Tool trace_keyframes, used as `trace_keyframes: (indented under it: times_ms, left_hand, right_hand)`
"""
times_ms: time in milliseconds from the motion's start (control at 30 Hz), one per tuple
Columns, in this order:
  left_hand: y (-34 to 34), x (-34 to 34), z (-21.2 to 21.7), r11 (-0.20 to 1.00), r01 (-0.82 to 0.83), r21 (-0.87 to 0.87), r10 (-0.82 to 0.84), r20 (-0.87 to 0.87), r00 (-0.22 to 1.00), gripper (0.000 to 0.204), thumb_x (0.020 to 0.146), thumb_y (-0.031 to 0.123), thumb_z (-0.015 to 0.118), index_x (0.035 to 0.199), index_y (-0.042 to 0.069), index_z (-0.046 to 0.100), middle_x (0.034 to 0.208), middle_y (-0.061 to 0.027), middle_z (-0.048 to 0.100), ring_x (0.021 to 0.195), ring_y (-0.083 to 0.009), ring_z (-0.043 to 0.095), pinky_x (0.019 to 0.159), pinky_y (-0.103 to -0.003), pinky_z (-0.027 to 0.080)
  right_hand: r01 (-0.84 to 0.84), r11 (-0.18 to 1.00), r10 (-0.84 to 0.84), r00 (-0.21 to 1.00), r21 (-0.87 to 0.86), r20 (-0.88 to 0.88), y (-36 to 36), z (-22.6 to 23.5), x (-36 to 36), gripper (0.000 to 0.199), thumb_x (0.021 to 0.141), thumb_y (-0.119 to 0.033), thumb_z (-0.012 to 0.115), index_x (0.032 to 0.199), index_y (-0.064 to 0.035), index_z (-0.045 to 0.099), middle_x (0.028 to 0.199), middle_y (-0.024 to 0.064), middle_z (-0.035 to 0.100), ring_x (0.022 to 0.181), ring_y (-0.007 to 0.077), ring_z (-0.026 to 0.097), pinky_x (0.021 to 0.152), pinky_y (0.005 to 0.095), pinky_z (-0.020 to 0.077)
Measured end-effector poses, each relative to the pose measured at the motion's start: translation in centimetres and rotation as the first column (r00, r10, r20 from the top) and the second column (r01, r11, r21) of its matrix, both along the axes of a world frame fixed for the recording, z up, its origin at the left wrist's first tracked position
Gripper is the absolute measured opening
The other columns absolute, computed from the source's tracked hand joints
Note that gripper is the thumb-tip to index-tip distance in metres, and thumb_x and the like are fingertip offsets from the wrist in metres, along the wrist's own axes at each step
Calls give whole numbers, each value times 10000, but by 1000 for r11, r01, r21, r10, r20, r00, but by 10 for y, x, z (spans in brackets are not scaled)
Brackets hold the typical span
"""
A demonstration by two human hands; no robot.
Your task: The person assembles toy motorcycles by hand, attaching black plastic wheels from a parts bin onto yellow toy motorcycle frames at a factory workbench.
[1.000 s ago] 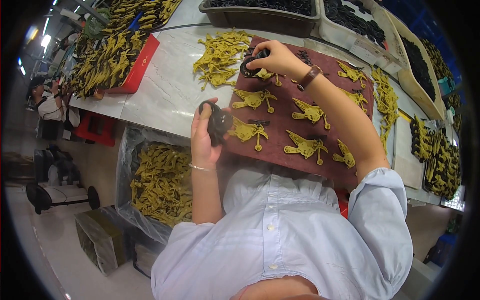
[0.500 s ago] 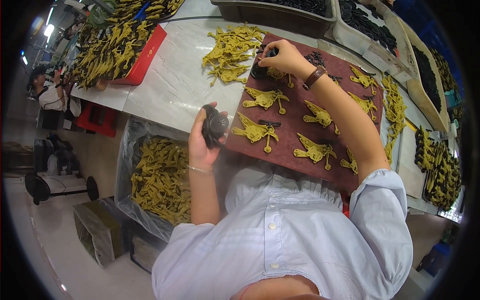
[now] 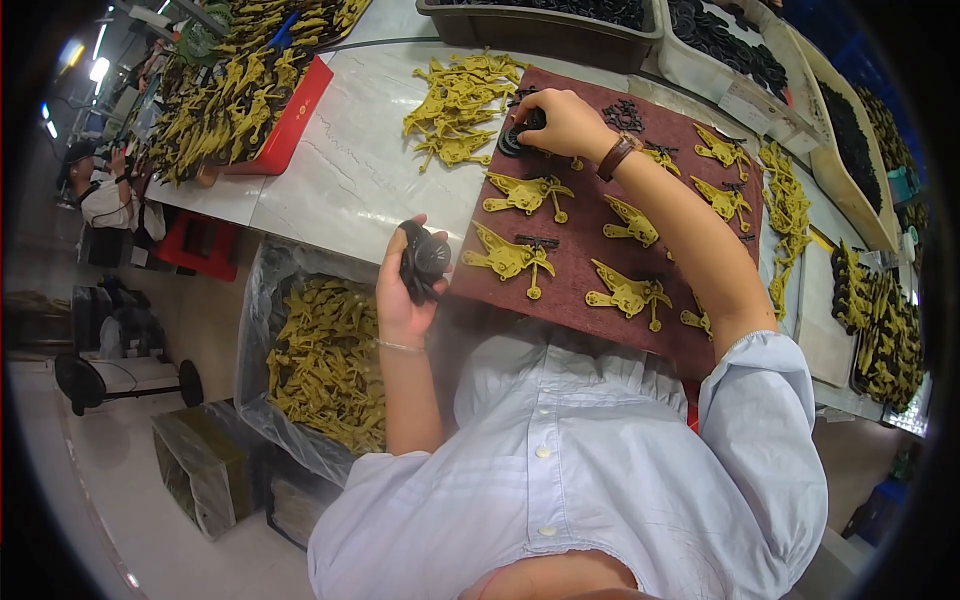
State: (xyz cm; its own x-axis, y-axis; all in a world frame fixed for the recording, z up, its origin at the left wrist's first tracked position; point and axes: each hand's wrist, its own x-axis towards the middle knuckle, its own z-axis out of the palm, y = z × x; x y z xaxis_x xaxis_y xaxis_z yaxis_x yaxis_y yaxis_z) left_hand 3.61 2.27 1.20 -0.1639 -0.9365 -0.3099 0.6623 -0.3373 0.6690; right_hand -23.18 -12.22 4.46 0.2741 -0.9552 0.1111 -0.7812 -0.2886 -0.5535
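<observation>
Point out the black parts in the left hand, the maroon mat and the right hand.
Black parts [image 3: 430, 260]: head view, rounded face.
Maroon mat [image 3: 577, 238]: head view, bare surface.
Right hand [image 3: 571, 125]: head view, back of hand.

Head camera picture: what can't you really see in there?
All in the head view:
Black round parts in the left hand's grip: can't count them, they overlap.
Black part at the right hand's grip: partly hidden by it.
Dark bin: back cut off by the top edge.
Distant person: too small to tell what they're doing.
</observation>
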Motion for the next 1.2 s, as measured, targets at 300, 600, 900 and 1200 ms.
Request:
trace_keyframes:
  times_ms: [300,600,900,1200]
  left_hand:
    - [2,2,-3,1000,10,-6,-9,5,1000,403,976,361,426,1279,98,461,1006,-111,633,656,-180,608,453,-246,430]
    - [5,-5,1,1000,11,-2,-11,19,1000,411,976,366,427,1288,99,452,1010,-116,632,647,-183,616,451,-247,445]
    - [6,1,2,1000,-22,10,21,44,999,411,970,384,440,1277,111,459,996,-103,623,636,-177,599,448,-245,438]
    - [5,-1,1,1000,-16,10,16,52,999,414,970,384,443,1285,115,454,996,-102,622,639,-181,600,436,-241,435]
  right_hand:
    - [-190,970,169,975,-149,-146,24,28,-62,254,709,-147,709,944,-62,665,884,133,664,857,311,626,777,378,491]
    - [-320,945,326,940,74,-97,33,22,-68,249,710,-144,716,942,-63,673,896,124,672,863,296,630,793,371,493]
    - [-297,954,299,953,30,-57,34,17,-78,242,713,-166,724,932,-74,676,922,114,674,888,297,624,824,375,479]
    - [-295,942,283,955,-163,-94,40,9,-75,159,721,-166,699,835,-64,654,806,112,668,788,297,644,701,380,509]
